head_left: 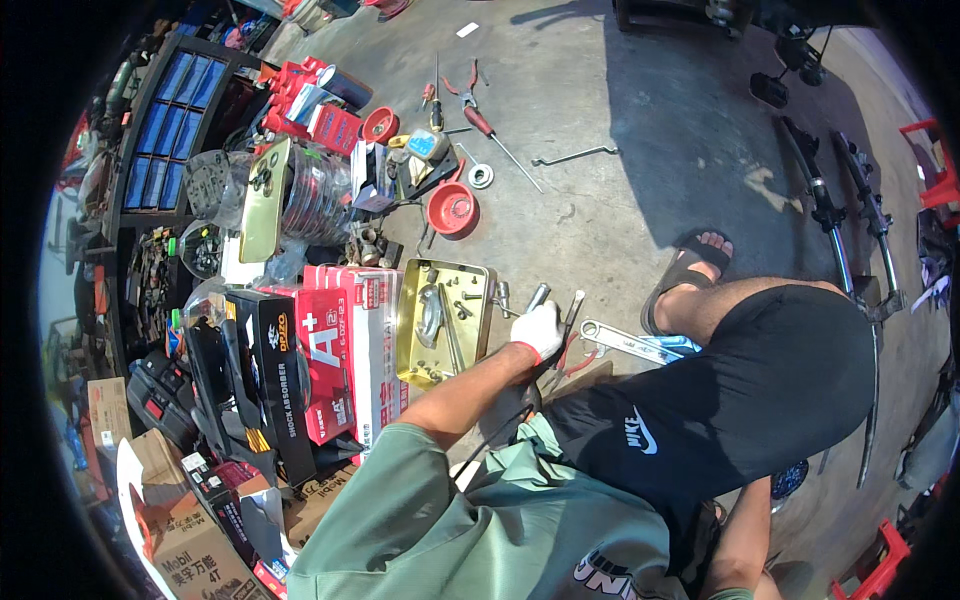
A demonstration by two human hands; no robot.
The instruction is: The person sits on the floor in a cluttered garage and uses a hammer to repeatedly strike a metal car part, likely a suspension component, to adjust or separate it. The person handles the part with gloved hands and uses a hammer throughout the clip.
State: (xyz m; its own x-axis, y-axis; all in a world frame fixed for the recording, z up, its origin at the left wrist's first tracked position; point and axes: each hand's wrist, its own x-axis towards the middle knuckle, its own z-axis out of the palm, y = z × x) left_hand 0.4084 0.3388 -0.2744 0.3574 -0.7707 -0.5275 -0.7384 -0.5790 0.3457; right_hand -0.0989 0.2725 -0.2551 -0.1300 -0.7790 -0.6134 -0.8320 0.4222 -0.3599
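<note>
My left hand [538, 332], in a white glove, is low over the floor, its fingers curled. A silver metal tool with a round end [540, 294] sticks out at the fingers and seems held; the rest of it is hidden. Beside the hand lie a small socket tool [503, 296], a ratchet-like bar [575, 305] and red-handled pliers [573, 360]. To the left is a yellowish metal tray [408, 345] with bolts and tools in it. Several wrenches [640, 343] lie to the right. My right forearm [742, 535] reaches under my leg; the hand is hidden.
Red and white boxes [335, 365] and a black box [268, 390] stand left. Farther off are a red bowl [453, 211], a long screwdriver [505, 150], pliers [462, 88] and a bent wrench [575, 156]. Fork tubes [825, 215] lie right, near my sandalled foot [690, 270].
</note>
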